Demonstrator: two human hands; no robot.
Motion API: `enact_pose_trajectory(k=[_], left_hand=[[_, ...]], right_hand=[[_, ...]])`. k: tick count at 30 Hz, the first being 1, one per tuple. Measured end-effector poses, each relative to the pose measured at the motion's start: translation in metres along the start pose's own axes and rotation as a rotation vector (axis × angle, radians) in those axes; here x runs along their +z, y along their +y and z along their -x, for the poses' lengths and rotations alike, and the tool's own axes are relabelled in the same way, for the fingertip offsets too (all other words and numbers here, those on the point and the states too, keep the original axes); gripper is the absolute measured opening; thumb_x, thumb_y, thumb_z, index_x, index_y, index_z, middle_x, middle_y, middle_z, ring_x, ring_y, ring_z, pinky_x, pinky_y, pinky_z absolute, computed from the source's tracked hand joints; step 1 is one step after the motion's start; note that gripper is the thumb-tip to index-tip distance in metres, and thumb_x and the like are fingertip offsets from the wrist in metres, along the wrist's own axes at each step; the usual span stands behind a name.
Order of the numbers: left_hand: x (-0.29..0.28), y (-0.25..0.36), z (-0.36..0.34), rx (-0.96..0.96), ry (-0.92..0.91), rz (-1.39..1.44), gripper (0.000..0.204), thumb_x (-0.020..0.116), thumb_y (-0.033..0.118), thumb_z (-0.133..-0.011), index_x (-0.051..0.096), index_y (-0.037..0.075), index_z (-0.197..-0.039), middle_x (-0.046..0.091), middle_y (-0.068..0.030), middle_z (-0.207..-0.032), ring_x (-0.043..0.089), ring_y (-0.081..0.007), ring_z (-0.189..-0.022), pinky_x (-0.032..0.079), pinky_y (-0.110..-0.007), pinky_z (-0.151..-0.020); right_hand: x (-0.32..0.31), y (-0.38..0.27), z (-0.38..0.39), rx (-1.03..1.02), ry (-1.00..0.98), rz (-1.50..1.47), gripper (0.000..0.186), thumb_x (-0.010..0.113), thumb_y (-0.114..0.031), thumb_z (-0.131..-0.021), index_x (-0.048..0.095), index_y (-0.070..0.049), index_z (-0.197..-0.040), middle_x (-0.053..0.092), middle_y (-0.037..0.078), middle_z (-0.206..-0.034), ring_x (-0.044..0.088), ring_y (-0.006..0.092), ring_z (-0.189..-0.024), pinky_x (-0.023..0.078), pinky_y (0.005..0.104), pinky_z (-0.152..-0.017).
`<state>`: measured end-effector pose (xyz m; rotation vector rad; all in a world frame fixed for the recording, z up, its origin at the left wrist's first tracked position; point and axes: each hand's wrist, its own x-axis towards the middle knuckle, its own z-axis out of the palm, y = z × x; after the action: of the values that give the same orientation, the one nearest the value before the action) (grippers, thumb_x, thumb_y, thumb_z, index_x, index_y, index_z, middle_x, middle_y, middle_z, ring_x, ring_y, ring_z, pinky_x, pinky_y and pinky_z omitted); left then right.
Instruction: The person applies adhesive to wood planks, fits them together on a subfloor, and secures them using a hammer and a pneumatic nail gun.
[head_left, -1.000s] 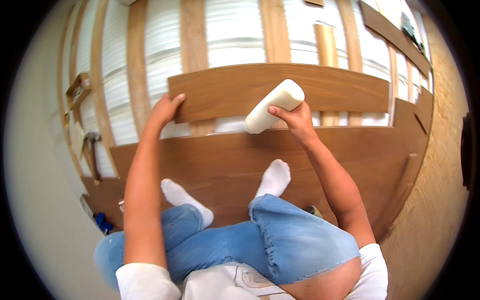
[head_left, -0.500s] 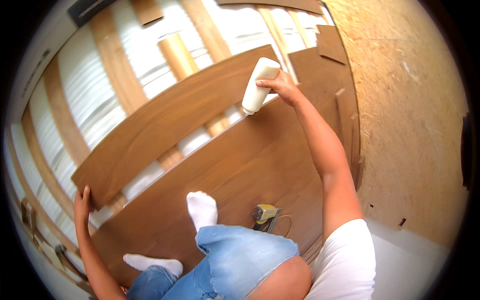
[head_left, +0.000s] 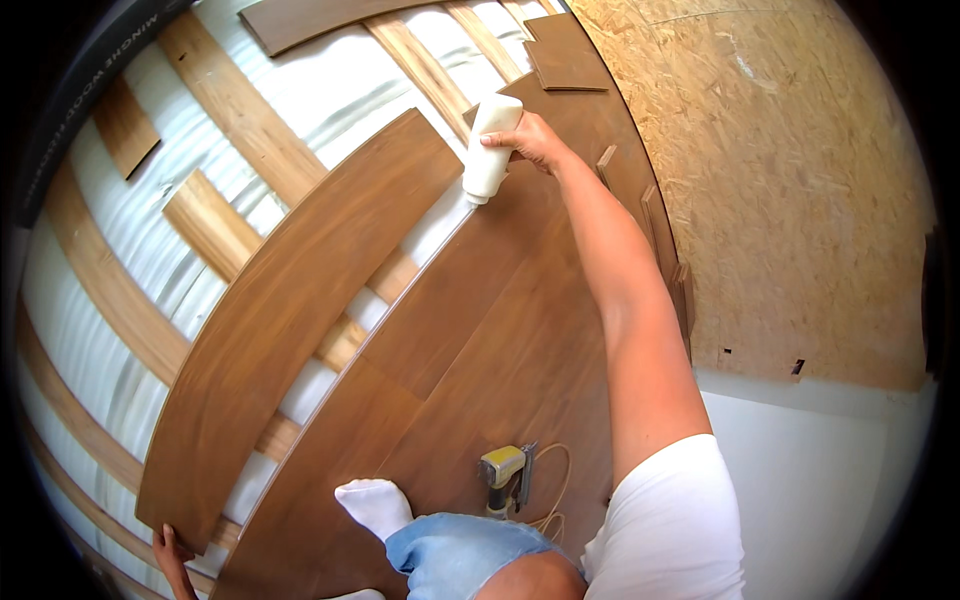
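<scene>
My right hand point(head_left: 535, 140) is wrapped round a white squeeze bottle point(head_left: 492, 145), tipped nozzle down. The nozzle meets the far part of the laid floor's edge, along which runs a thin pale line. Brown wood planks make up this laid floor point(head_left: 470, 330). Beside it, a gap away, a loose brown floorboard point(head_left: 290, 290) lies across the wooden battens. At the near end of that board, my left hand point(head_left: 172, 550) grips its corner; some of the fingers are hidden.
A yellow and black nail gun point(head_left: 503, 465) with a thin hose point(head_left: 568, 470) lies on the planks near my white-socked foot point(head_left: 375, 505). Battens point(head_left: 240, 115) cross white sheeting at left. Board offcuts point(head_left: 565, 55) lie at the far end, beside a chipboard panel point(head_left: 760, 200).
The view has turned and shifted. My right hand with the bottle is further along the laid floor's edge, away from me. The left hand keeps its hold on the floorboard's end.
</scene>
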<state>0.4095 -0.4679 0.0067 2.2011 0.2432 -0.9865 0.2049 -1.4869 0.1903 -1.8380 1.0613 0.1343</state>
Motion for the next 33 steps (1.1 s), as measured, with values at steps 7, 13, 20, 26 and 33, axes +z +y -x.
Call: enact_pose_trajectory(k=[7, 13, 20, 26, 33], left_hand=[[0.010, 0.094, 0.024, -0.216, -0.240, -0.004, 0.053, 0.064, 0.042, -0.104, 0.060, -0.004, -0.130, 0.067, -0.0099, -0.107, 0.061, -0.0175, -0.090, 0.050, -0.033, -0.078], [-0.018, -0.008, 0.004, -0.051, -0.085, 0.045, 0.052, 0.061, 0.045, -0.104, 0.059, 0.002, -0.133, 0.069, -0.0076, -0.103, 0.061, -0.0133, -0.078, 0.049, -0.028, -0.061], [0.000, -0.029, -0.002, 0.018, 0.003, -0.024, 0.056, 0.062, 0.048, -0.104, 0.059, 0.001, -0.134, 0.069, -0.0085, -0.112, 0.062, -0.0181, -0.094, 0.052, -0.033, -0.072], [0.013, 0.021, 0.014, -0.029, -0.020, -0.048, 0.053, 0.060, 0.043, -0.106, 0.059, -0.001, -0.135, 0.068, -0.0082, -0.114, 0.060, -0.0168, -0.098, 0.049, -0.032, -0.085], [-0.002, -0.011, 0.010, 0.020, -0.032, -0.023, 0.055, 0.055, 0.041, -0.108, 0.056, -0.003, -0.140, 0.067, -0.0122, -0.123, 0.059, -0.0197, -0.109, 0.046, -0.034, -0.097]], right_hand=[[-0.046, 0.016, -0.013, -0.017, 0.198, 0.055, 0.060, 0.090, -0.021, -0.078, 0.063, -0.005, -0.129, 0.072, 0.009, -0.119, 0.070, 0.0245, -0.110, 0.061, 0.0463, -0.089], [-0.041, 0.029, -0.023, -0.110, 0.358, 0.025, 0.054, 0.090, -0.016, -0.079, 0.064, -0.004, -0.125, 0.072, 0.009, -0.117, 0.071, 0.0238, -0.106, 0.062, 0.0434, -0.087], [-0.022, 0.089, 0.049, -0.327, 0.670, -0.018, 0.045, 0.088, -0.011, -0.081, 0.066, 0.001, -0.118, 0.071, 0.011, -0.113, 0.072, 0.0225, -0.098, 0.063, 0.0358, -0.080], [-0.005, 0.097, 0.083, -0.203, 0.838, -0.476, 0.059, 0.087, -0.003, -0.079, 0.058, 0.000, -0.131, 0.067, 0.013, -0.122, 0.070, 0.0281, -0.108, 0.066, 0.0462, -0.081], [0.024, 0.077, 0.037, -0.301, 0.843, -0.599, 0.055, 0.082, 0.000, -0.082, 0.058, 0.002, -0.131, 0.066, 0.015, -0.124, 0.067, 0.0302, -0.113, 0.065, 0.0496, -0.084]])
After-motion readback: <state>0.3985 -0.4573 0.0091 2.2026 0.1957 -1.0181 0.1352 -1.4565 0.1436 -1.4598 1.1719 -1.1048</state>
